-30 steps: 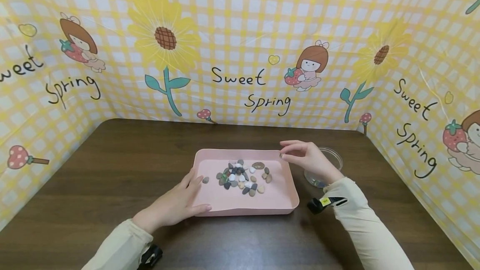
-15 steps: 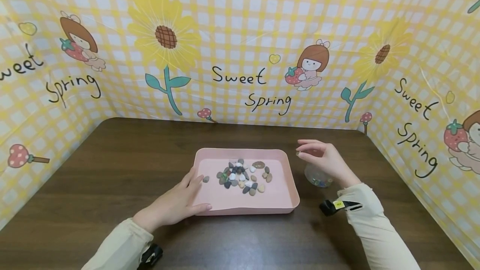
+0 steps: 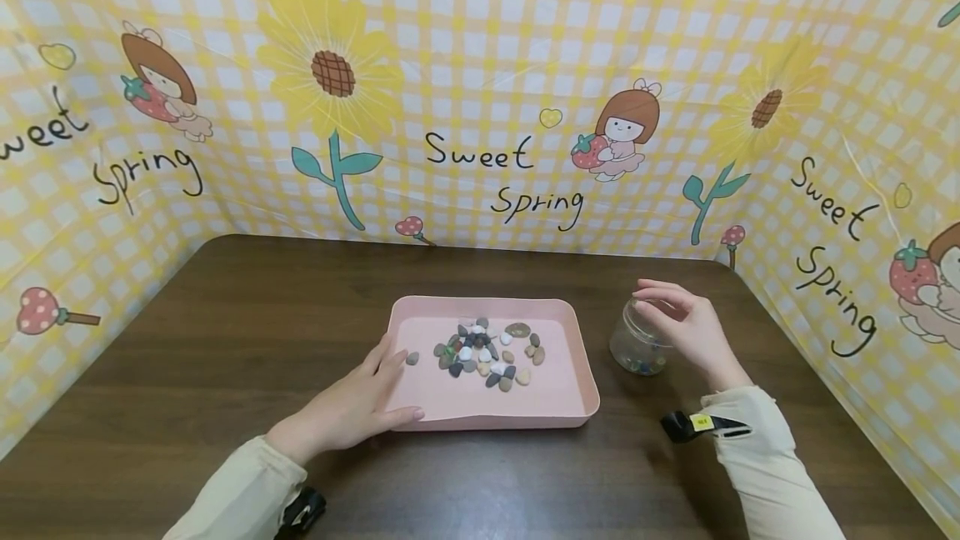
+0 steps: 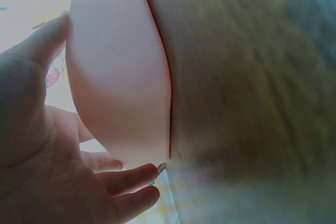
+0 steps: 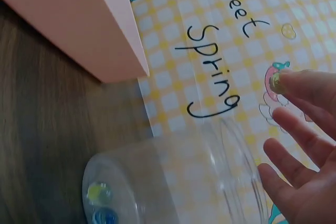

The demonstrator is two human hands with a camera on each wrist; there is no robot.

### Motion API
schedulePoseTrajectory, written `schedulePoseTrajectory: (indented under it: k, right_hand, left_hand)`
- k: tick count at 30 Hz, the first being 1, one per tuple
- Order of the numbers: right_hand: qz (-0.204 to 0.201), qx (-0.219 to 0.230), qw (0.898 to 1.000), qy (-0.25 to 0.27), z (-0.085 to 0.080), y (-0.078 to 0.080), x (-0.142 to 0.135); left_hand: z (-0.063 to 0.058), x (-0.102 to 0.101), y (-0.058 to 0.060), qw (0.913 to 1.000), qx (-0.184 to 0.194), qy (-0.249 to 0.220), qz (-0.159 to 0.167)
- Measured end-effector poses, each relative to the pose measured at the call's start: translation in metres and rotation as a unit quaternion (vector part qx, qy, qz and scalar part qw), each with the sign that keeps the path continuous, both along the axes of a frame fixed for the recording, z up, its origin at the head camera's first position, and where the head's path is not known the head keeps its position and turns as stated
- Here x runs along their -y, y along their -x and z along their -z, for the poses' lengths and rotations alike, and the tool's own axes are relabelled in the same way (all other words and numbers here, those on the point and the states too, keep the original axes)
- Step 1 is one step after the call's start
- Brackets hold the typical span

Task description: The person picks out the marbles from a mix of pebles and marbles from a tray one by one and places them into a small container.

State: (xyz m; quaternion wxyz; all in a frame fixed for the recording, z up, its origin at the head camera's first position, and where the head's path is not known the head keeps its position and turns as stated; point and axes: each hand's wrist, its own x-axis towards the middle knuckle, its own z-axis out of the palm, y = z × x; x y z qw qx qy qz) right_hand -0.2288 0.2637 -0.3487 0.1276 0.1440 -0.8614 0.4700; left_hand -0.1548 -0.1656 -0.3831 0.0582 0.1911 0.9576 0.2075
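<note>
In the head view my left hand (image 3: pixel 352 405) rests at the near left corner of a pink tray (image 3: pixel 581 394). Its thumb touches the rim, and its loosely spread fingers (image 4: pixel 128 182) lie along the outside of the wall. Between thumb and fingertip my right hand (image 3: pixel 686 336) pinches a yellow-green glass marble (image 5: pixel 276 83), best seen in the right wrist view. That hand is beside and over the mouth of a clear jar (image 3: pixel 628 340), partly covering it. A few marbles (image 5: pixel 100 193) lie at the jar's bottom, one yellow-green and one blue.
Grey, white and tan pebbles (image 3: pixel 483 355) cluster mid-tray, with a green glassy piece (image 3: pixel 450 352) among them. One pebble (image 3: pixel 412 358) lies apart near the left wall. The dark wooden table (image 3: pixel 480 482) is backed by a yellow checked cloth (image 3: pixel 465 65).
My right hand has moved right with the marble, from over the tray's far right corner to the jar's mouth. The left hand and tray have stayed in place.
</note>
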Motion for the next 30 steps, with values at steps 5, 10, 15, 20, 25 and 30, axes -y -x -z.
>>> schedulePoseTrajectory:
  k: [5,10,15,20,25,30]
  right_hand:
    - [0.038,-0.014,0.999,-0.004,0.006,-0.001,-0.009]
    - [0.074,-0.023,0.997,-0.009,0.013,0.000,-0.015]
    - [0.104,-0.031,0.994,-0.012,0.014,0.001,-0.016]
    - [0.126,-0.015,0.992,-0.006,0.019,0.002,-0.020]
    - [0.147,0.006,0.989,0.001,0.024,0.004,-0.024]
    - [0.160,0.023,0.987,-0.001,0.027,0.005,-0.026]
  left_hand:
    - [0.000,0.000,-0.001,1.0000,0.000,-0.001,0.000]
    - [0.000,0.000,-0.001,1.0000,-0.003,0.000,0.001]
    - [-0.001,0.000,-0.001,1.0000,-0.001,0.001,-0.001]
    - [-0.001,0.000,-0.002,1.0000,0.004,-0.001,-0.003]
    - [-0.001,0.000,-0.002,1.0000,-0.007,0.003,0.003]
    - [-0.001,0.000,-0.001,1.0000,-0.002,0.002,0.002]
